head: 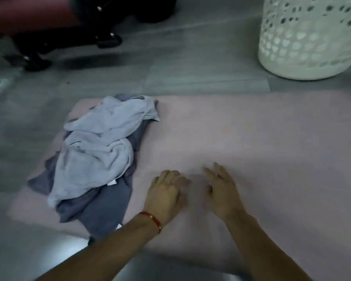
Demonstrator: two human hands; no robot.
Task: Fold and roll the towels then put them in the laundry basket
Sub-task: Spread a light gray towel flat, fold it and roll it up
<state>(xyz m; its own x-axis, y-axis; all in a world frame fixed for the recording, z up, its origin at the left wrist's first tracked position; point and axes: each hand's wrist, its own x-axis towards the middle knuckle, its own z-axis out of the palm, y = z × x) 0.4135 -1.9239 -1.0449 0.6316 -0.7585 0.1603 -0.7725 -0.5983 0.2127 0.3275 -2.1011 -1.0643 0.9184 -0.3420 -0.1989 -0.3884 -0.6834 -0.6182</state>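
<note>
Hands rest on the pink towel [251, 128] spread on the floor: left hand [166, 191] loosely curled, right hand [221, 189] flat, neither holding anything. Smooth wrinkles outward before folding; laundry basket [308, 37] stands beyond.

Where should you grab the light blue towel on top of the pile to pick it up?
Probably the corner of the light blue towel that sticks out toward the pink towel. Come from the right: it lies free on top of the dark blue towel, so it should lift alone.

Crumpled towels [93, 151] crowd the left; right side seemingly open.
</note>
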